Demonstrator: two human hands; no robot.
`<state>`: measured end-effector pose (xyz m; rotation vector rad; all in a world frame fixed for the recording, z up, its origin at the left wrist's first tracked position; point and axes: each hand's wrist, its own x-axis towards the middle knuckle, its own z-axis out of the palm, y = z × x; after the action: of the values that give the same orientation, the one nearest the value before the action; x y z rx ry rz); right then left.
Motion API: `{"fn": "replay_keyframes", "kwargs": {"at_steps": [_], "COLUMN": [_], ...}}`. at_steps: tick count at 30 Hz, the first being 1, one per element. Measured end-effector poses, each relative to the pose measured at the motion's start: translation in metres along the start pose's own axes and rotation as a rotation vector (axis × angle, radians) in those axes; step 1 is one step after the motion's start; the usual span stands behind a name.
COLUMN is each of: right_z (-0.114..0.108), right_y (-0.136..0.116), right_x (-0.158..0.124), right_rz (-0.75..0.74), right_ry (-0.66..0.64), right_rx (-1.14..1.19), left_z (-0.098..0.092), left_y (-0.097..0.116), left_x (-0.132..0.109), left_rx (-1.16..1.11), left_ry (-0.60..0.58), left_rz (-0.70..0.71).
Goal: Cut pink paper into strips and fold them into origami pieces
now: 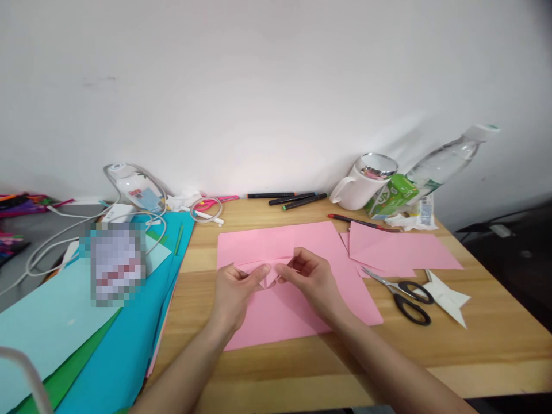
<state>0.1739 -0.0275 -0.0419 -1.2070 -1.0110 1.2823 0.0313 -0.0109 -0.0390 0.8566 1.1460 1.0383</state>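
**Two hands pinch a pink fold at a crowded craft table**

A person's left hand [235,287] and right hand [313,280] meet over a wooden table [483,345], each closed in a fingertip pinch on a small folded pink paper [265,273]. The fold sits between the two hands, just above a large pink sheet [297,313] that lies flat at the middle of the table. The left thumb and forefinger grip the fold's left side; the right hand's curled fingers grip its right edge.

To the right, a second pink sheet [401,250], cut along its lower edge, lies near black-handled scissors [407,296], and a white paper star [448,296] lies just beside the scissors' handles. Along the wall stand a white mug [360,185], a green carton [390,196] and a leaning clear bottle [440,164], with dark markers [293,199] and a red pen [362,223] close by. Blue and green sheets [107,345] are stacked at the left, under white cables [64,236].
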Motion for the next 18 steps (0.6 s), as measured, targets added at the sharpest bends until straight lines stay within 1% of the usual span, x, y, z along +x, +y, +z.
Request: {"fn": "replay_keyframes", "kwargs": {"at_steps": [11,18], "right_z": [0.0035,0.0045], "right_y": [-0.0017,-0.0031], "right_x": [-0.0011,-0.0025], "right_rz": [0.01,0.01], "right_ry": [0.015,0.027], "right_rx": [0.006,-0.001], "left_z": [-0.0013,0.0001], "left_y": [-0.0032,-0.0016], "left_x": [0.0001,-0.0004], "left_rx": [0.016,0.003], "left_ry": [-0.029,-0.028], "left_rz": [-0.023,-0.047]}}
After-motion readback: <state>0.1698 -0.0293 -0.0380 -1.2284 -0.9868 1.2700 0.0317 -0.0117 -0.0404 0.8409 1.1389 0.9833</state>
